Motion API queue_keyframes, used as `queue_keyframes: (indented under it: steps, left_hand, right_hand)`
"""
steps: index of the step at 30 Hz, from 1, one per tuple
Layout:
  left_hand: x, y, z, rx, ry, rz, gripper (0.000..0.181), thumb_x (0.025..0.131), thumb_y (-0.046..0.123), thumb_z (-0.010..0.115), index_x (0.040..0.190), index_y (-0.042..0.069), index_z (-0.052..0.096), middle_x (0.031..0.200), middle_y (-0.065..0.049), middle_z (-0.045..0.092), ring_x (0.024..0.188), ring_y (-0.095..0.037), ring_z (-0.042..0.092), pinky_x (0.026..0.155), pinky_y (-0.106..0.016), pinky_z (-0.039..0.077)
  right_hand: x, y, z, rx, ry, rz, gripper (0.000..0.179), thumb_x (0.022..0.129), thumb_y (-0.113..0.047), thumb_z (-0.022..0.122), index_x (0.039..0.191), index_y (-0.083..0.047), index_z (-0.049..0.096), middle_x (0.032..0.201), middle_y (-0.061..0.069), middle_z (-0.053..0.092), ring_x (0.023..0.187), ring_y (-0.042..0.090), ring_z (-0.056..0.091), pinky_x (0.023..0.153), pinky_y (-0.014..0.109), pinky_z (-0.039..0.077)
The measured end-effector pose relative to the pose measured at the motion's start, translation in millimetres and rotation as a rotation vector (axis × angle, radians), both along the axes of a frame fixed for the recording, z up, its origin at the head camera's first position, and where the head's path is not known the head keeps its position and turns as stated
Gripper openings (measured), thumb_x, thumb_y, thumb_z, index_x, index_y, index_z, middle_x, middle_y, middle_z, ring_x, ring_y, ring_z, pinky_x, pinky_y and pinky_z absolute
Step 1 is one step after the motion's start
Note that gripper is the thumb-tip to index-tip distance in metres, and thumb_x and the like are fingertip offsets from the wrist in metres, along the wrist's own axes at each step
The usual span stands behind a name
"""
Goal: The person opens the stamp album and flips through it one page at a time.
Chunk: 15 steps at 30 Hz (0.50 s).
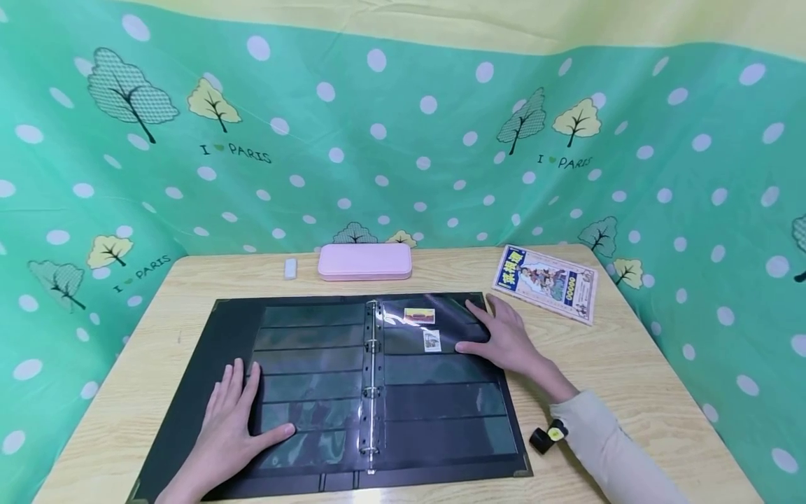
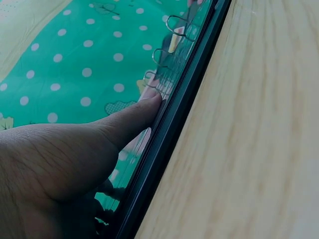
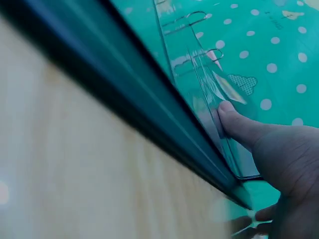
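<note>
An open black ring-bound stamp album (image 1: 441, 437) lies on the table, its pages divided into clear strip pockets. Metal rings (image 1: 372, 392) run down its middle. Two stamps show near the top of the right page: a red and yellow stamp (image 1: 419, 316) and a paler grey one (image 1: 432, 341). My left hand (image 1: 223, 427) rests with fingers extended on the left page, thumb pointing toward the rings. At the upper right edge of the right page, my right hand (image 1: 504, 336) touches the sheet with thumb and index finger spread apart, just right of the stamps. Neither hand holds anything.
Behind the album stand a pink case (image 1: 365, 261) and a small white block (image 1: 290, 269). An illustrated booklet (image 1: 546, 283) lies at the back right. A small black item with a yellow spot (image 1: 549, 435) sits at the right wrist. Green dotted cloth (image 1: 403, 161) hangs around the table.
</note>
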State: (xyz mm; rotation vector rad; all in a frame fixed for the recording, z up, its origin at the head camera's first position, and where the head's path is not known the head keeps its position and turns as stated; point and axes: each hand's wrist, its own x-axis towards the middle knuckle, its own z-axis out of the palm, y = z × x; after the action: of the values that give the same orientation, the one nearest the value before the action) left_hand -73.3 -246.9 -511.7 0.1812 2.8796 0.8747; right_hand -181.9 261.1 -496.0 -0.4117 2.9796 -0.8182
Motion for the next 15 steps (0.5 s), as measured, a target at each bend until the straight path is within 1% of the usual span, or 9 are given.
queue_keyframes:
  steps: [3, 6, 8, 10, 11, 12, 13, 14, 15]
  left_hand:
    - [-0.2, -0.4, 0.0, 0.0, -0.01, 0.004, 0.138, 0.086, 0.065, 0.087, 0.173, -0.01, 0.012, 0.178, -0.04, -0.008, 0.166, -0.057, -0.014, 0.131, -0.063, -0.02]
    - [-0.6, -0.2, -0.1, -0.003, -0.01, 0.005, 0.138, 0.085, 0.066, 0.087, 0.173, -0.01, 0.012, 0.178, -0.04, -0.007, 0.166, -0.057, -0.013, 0.131, -0.064, -0.02]
    - [-0.8, -0.1, -0.1, -0.005, -0.008, 0.006, 0.138, 0.085, 0.066, 0.087, 0.173, -0.01, 0.012, 0.178, -0.04, -0.007, 0.166, -0.057, -0.013, 0.131, -0.063, -0.02]
    - [-0.7, 0.2, -0.2, -0.007, -0.005, 0.006, 0.138, 0.085, 0.066, 0.087, 0.173, -0.01, 0.013, 0.178, -0.04, -0.007, 0.166, -0.057, -0.013, 0.131, -0.063, -0.02]
    - [-0.5, 0.3, -0.2, -0.007, -0.003, 0.006, 0.138, 0.085, 0.066, 0.087, 0.173, -0.01, 0.013, 0.178, -0.04, -0.007, 0.166, -0.057, -0.013, 0.131, -0.063, -0.02]
    - [-0.4, 0.3, -0.3, -0.008, -0.001, 0.005, 0.138, 0.085, 0.066, 0.088, 0.173, -0.01, 0.013, 0.178, -0.04, -0.007, 0.166, -0.057, -0.013, 0.131, -0.063, -0.02]
    - [-0.3, 0.4, -0.4, -0.008, 0.003, 0.005, 0.138, 0.085, 0.065, 0.088, 0.173, -0.01, 0.013, 0.178, -0.04, -0.006, 0.166, -0.057, -0.013, 0.131, -0.063, -0.02]
    - [-0.1, 0.4, -0.6, -0.009, 0.007, 0.003, 0.138, 0.085, 0.065, 0.088, 0.173, -0.01, 0.013, 0.178, -0.04, -0.006, 0.166, -0.056, -0.013, 0.131, -0.062, -0.019]
    - [0.0, 0.5, -0.7, -0.009, 0.011, 0.002, 0.137, 0.085, 0.065, 0.088, 0.173, -0.01, 0.013, 0.178, -0.04, -0.006, 0.166, -0.056, -0.013, 0.132, -0.062, -0.019]
  right_hand:
    - [0.9, -1.9, -3.0, -0.035, 0.051, 0.015, 0.091, 0.093, -0.046, 0.09, 0.169, -0.015, 0.05, 0.17, 0.034, 0.033, 0.156, 0.057, 0.03, 0.121, 0.077, 0.027]
    - [2.0, -3.9, -4.3, -0.076, 0.075, 0.017, 0.095, 0.092, -0.042, 0.093, 0.171, -0.015, 0.046, 0.159, 0.031, 0.047, 0.145, 0.053, 0.043, 0.113, 0.073, 0.039]
    - [2.5, -5.5, -3.0, -0.116, 0.051, 0.009, 0.101, 0.092, -0.042, 0.092, 0.173, -0.012, 0.04, 0.16, 0.031, 0.049, 0.146, 0.054, 0.046, 0.117, 0.073, 0.037]
    - [2.9, -6.4, -1.6, -0.15, 0.015, -0.015, 0.109, 0.093, -0.045, 0.091, 0.176, -0.009, 0.03, 0.168, 0.032, 0.044, 0.153, 0.056, 0.042, 0.122, 0.075, 0.034]
    - [3.2, -6.3, -1.0, -0.177, -0.003, -0.031, 0.113, 0.094, -0.046, 0.09, 0.177, -0.007, 0.024, 0.173, 0.031, 0.037, 0.158, 0.056, 0.036, 0.125, 0.076, 0.029]
    - [2.9, -5.7, -1.0, -0.202, -0.012, -0.04, 0.115, 0.095, -0.045, 0.089, 0.177, -0.004, 0.019, 0.173, 0.032, 0.036, 0.158, 0.056, 0.035, 0.126, 0.075, 0.029]
    - [2.4, -4.7, -1.3, -0.234, -0.017, -0.046, 0.118, 0.096, -0.043, 0.088, 0.177, -0.002, 0.014, 0.17, 0.032, 0.04, 0.154, 0.054, 0.041, 0.124, 0.072, 0.035]
    - [1.5, -2.6, -4.3, -0.267, -0.007, -0.056, 0.119, 0.096, -0.043, 0.088, 0.177, -0.001, 0.012, 0.164, 0.029, 0.048, 0.148, 0.05, 0.05, 0.121, 0.063, 0.043]
    - [1.2, -0.8, -5.4, -0.291, -0.003, -0.06, 0.119, 0.096, -0.041, 0.088, 0.177, 0.001, 0.01, 0.154, 0.027, 0.055, 0.137, 0.046, 0.057, 0.112, 0.055, 0.051]
